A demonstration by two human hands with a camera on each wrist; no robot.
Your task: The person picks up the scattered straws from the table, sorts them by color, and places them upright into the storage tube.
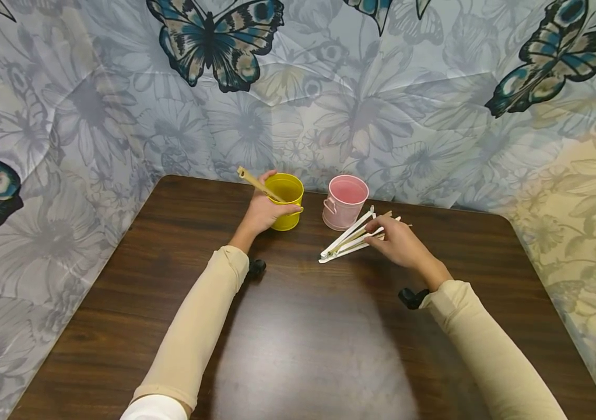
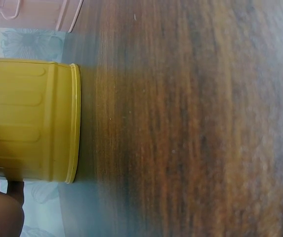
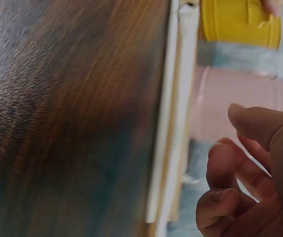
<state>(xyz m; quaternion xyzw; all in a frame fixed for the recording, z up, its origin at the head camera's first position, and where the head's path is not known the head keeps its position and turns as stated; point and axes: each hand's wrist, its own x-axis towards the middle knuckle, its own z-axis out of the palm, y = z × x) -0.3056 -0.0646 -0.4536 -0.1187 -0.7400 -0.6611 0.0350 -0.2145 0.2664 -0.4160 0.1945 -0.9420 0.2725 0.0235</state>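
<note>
My left hand (image 1: pixel 262 213) grips a small yellow bucket (image 1: pixel 287 223) near the back edge, thumb over the front of its rim. One tan, flat stick (image 1: pixel 252 179) leans inside, its wider end jutting out to the left. In the left wrist view the bucket's ribbed side (image 2: pixel 22 118) stands on the table. My right hand (image 1: pixel 399 242) hovers over a loose pile of thin white and tan sticks (image 1: pixel 341 244), fingers loosely bent. In the right wrist view nothing shows between thumb and fingers, and the sticks (image 3: pixel 181 98) lie apart from them.
Just behind the stick pile stands a pink bucket (image 1: pixel 347 204) with a small side handle. The dark wooden table (image 1: pixel 308 338) meets a butterfly-patterned wall covering (image 1: pixel 298 116) at its back edge. A black device (image 1: pixel 413 298) sits at my right wrist.
</note>
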